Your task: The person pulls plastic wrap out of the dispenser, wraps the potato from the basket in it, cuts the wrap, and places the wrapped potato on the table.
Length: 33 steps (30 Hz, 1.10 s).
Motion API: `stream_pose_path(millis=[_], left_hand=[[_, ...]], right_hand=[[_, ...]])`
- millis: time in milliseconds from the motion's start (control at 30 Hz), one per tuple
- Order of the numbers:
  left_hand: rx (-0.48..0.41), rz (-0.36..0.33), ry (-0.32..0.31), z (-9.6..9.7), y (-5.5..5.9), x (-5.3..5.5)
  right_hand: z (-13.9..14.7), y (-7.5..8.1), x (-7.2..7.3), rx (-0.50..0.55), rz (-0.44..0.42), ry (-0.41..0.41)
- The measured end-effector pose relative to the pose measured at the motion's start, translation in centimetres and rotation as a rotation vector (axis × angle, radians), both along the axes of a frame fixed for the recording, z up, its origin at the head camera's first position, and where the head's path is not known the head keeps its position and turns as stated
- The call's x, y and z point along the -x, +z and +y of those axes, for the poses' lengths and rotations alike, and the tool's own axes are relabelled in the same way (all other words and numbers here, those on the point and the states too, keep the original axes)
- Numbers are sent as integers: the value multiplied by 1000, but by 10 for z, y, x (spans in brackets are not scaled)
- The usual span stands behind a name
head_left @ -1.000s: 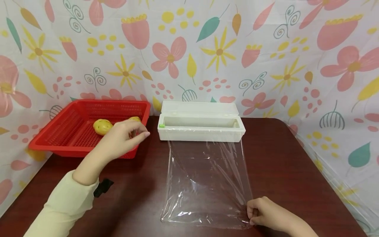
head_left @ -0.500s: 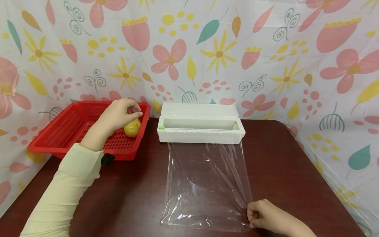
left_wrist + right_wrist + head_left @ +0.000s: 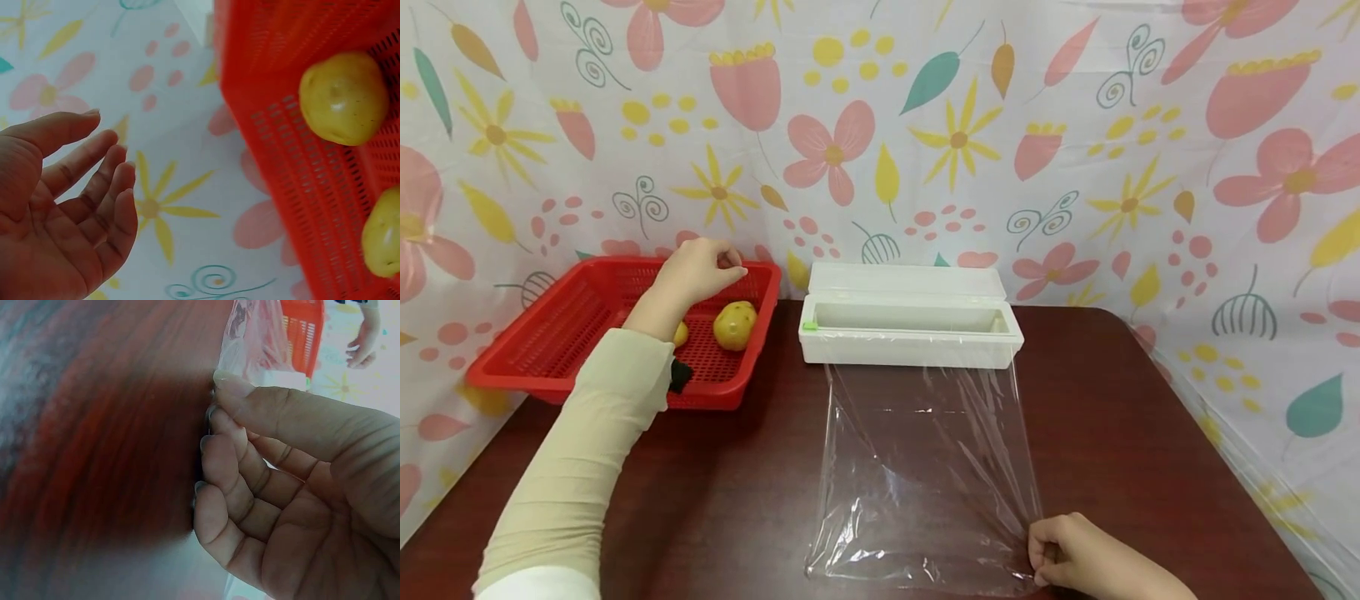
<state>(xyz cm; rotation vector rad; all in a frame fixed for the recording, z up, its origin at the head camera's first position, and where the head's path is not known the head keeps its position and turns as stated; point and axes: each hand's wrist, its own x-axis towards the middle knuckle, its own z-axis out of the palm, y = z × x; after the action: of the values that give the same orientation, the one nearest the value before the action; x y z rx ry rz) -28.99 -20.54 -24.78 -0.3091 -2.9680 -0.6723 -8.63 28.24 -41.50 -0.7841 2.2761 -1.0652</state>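
Observation:
My left hand (image 3: 695,268) hovers over the right part of a red plastic basket (image 3: 523,367), its fingers loosely bent and nothing in them. Two yellow potatoes lie in the basket: one potato (image 3: 735,325) is in full sight, the other potato (image 3: 681,335) mostly hidden behind my forearm. The left wrist view shows my palm (image 3: 62,231) apart from the potatoes. At the near right, my right hand (image 3: 1078,554) pinches the corner of a sheet of clear cling film (image 3: 917,467) between thumb and fingers. The film runs back over the front of a white dispenser box (image 3: 910,352).
The box's lid (image 3: 906,282) stands raised at the back, and a small green slider (image 3: 809,326) sits on its front left. Everything stands on a dark red-brown table (image 3: 1120,433). Behind hangs a flower-print cloth (image 3: 895,167).
My left hand has moved up and away, from the basket's near right side to over its far right part, uncovering a potato. The right hand keeps its pinch on the film, almost still.

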Motion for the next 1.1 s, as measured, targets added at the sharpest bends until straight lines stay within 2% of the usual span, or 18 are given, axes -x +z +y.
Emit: stream_pose_path(millis=[200,333,533,667,867,1000,1100], left_hand=[[-39,-12,35,-9,-14,16],[-44,-53,43,-16,-25,22],[-117,-135,56,-24,-34,27],[-133,-165,70,-26,-41,31],[-183,-228,117,-34,-62,33],[-167,-267,146,-40,-74,34],[-137,-291,143,-43,-78,36]], right_hand=[[-1,-4,-1,36,-14,19],[-2,-7,-2,63,-44,24],[-3,-6,-1,56,-39,32],[-3,-6,-1,57,-29,30],[-4,-7,-2,78,-44,26],[-5,-7,-2,74,-15,38],[-6,-6,-1,71,-18,36]])
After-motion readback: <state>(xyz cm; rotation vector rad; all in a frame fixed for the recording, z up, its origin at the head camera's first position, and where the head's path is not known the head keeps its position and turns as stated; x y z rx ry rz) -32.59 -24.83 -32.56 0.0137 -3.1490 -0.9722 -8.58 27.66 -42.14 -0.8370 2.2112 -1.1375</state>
